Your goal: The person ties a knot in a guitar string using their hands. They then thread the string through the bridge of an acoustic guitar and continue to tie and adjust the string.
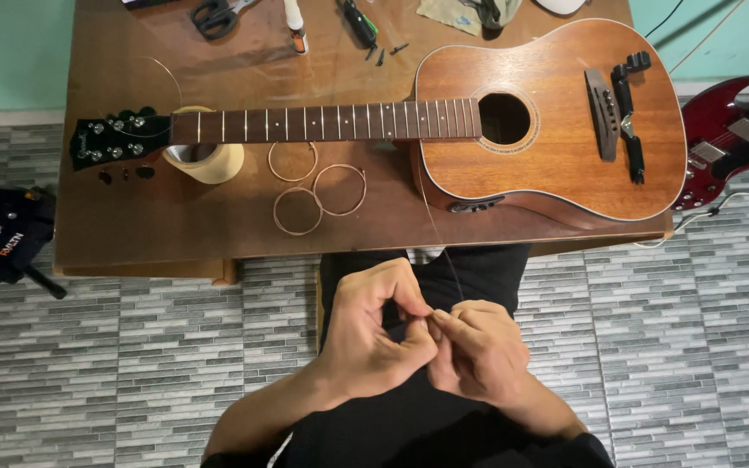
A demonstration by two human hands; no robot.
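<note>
My left hand [373, 334] and my right hand [476, 351] meet over my lap, below the near edge of the worktop [132, 225]. Both are nearly closed: thumb and forefinger of each pinch the end of a thin guitar string [441, 234], the fingertips touching one another at the pinch, the remaining fingers curled in. From the pinch the string runs up and away from my hands, a fine line crossing the worktop edge toward the body of the acoustic guitar [556, 121]; its far end is too thin to follow.

The guitar lies flat on the worktop beyond my hands, body beyond my right hand, neck reaching out past my left hand to the black headstock [119, 139]. No strings are visible along the fretboard. The neck rests on a roll of tape [205, 160] near the headstock. Three coiled strings [318, 195] lie on the worktop just this side of the neck, straight ahead of my left hand. A black tool [630, 117] lies across the guitar's top by the bridge.

At the worktop's far edge lie scissors [214, 16] and a few small tools. A red electric guitar [730, 139] rests on the tiled floor well to the right of my right hand.
</note>
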